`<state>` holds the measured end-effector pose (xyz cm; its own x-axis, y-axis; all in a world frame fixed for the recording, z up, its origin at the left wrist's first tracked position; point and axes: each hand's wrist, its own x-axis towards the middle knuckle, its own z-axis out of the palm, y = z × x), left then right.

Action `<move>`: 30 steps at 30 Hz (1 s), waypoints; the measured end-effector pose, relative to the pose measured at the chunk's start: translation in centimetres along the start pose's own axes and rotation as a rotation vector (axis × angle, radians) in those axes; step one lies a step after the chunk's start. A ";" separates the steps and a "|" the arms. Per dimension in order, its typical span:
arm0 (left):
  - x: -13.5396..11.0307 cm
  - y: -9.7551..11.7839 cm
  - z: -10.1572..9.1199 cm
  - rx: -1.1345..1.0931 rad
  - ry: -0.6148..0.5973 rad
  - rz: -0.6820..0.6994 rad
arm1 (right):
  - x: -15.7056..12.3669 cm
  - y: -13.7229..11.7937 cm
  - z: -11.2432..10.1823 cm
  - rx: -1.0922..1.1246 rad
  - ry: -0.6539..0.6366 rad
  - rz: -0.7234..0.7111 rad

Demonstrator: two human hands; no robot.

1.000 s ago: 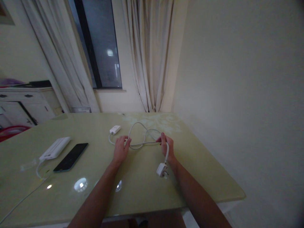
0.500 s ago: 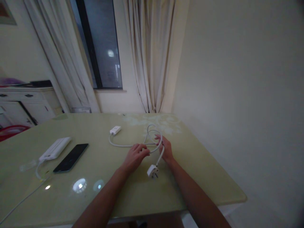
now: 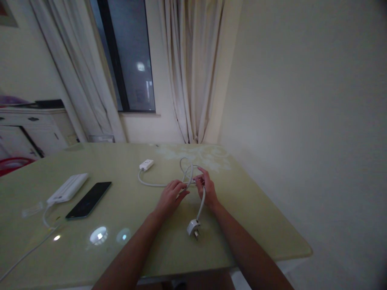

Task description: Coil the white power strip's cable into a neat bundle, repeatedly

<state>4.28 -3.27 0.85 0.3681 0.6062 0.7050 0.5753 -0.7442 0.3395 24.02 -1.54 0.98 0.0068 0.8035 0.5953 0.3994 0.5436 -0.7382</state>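
A white power cable (image 3: 157, 185) lies on the pale green table (image 3: 250, 225), partly gathered into loops (image 3: 186, 169) between my hands. My left hand (image 3: 170, 197) pinches the cable just left of the loops. My right hand (image 3: 205, 189) grips the looped part with its fingers curled round it. From my right hand the cable hangs down to a white plug (image 3: 192, 228) resting near my wrist. The cable's far end runs left to a small white adapter block (image 3: 146, 164) on the table.
A black phone (image 3: 88, 199) lies at the left beside a white power strip (image 3: 67, 187) with its own cord (image 3: 27, 251). Curtains and a dark window stand behind the table. A white cabinet (image 3: 33, 129) is at far left. A plain wall runs along the right.
My left hand has slid right along the cable to meet my right hand. The wide loop has been gathered into smaller loops, and the plug has dropped lower and moved left.
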 end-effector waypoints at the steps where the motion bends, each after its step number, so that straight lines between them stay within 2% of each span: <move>1: 0.0 -0.1 -0.2 -0.016 0.021 -0.040 | 0.0 0.0 0.1 -0.004 0.016 0.001; 5: 0.1 -0.9 -0.9 -0.099 0.141 -0.216 | 0.4 0.4 0.3 0.042 0.089 0.054; 10: 0.6 -2.2 -1.4 -0.127 0.351 -0.465 | 0.9 1.7 0.0 0.067 0.181 0.181; 15: 0.5 -4.6 -1.6 -0.003 0.438 -0.574 | 1.0 2.4 0.0 0.084 0.091 0.229; 17: 0.2 -5.8 -1.7 0.078 0.413 -0.658 | 0.9 2.4 0.2 0.089 0.055 0.227; 20: -0.4 -7.3 -1.8 0.233 0.267 -0.795 | 0.8 2.2 0.4 0.051 0.024 0.177; 23: -1.0 -7.6 -1.7 0.400 0.099 -0.800 | 0.6 1.8 0.5 0.005 -0.020 0.103; 26: -1.6 -7.0 -1.5 0.495 -0.019 -0.797 | 0.4 1.5 0.6 -0.001 -0.063 0.075; 28: -1.9 -6.7 -1.5 0.506 -0.046 -0.806 | 0.4 1.5 0.7 0.015 -0.078 0.084; 30: -1.9 -6.9 -1.6 0.472 -0.017 -0.795 | 0.5 1.7 0.8 0.048 -0.074 0.105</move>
<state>-1.56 0.26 -1.83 -0.2538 0.8965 0.3631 0.9000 0.0814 0.4282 24.02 -0.05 -0.27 -0.0225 0.8713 0.4902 0.3557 0.4652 -0.8106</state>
